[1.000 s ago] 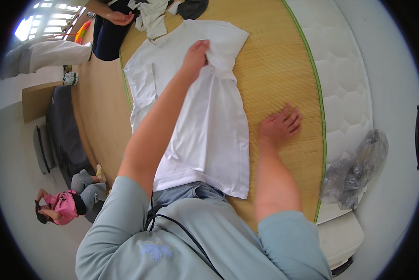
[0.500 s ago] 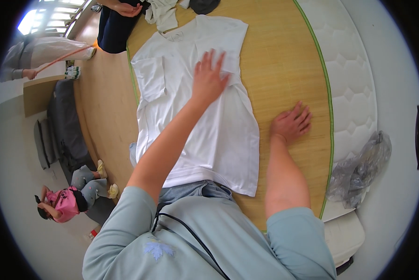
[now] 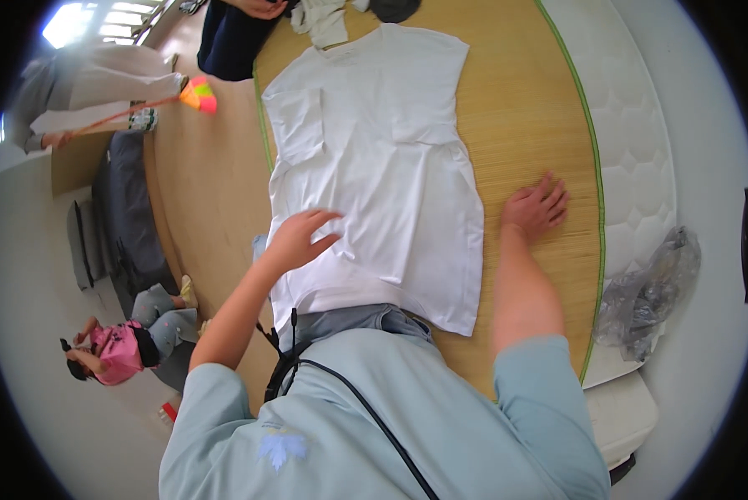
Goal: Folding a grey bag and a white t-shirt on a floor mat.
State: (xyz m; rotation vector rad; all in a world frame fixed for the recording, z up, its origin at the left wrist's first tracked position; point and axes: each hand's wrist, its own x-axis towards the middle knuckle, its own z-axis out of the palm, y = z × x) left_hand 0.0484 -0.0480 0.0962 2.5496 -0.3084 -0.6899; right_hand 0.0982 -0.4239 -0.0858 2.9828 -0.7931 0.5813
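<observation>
A white T-shirt [image 3: 374,192] lies spread out in front of me, neckline at the far end and hem close to my waist. Its sleeves are laid inward over the body, and soft creases run along the lower half. Just over the shirt's lower left part is my left hand [image 3: 301,239], thumb and fingers apart, holding nothing; whether it touches the cloth I cannot tell. To the right of the shirt, my right hand [image 3: 537,205] rests with fingers spread on the woven straw mat [image 3: 528,108].
White quilted mattress [image 3: 632,167] shows beyond the mat's green edging, with a crumpled grey plastic bag [image 3: 649,292] on it. Pale and dark cloths [image 3: 324,21] lie at the far end, beside a kneeling person [image 3: 232,37]. At left, someone holds a stick with a bright-coloured end [image 3: 199,94]; another person [image 3: 124,350] sits there.
My left hand has come back from the upper part of the T-shirt toward its lower left. The right hand stays on the mat. The stick's bright end has come into sight.
</observation>
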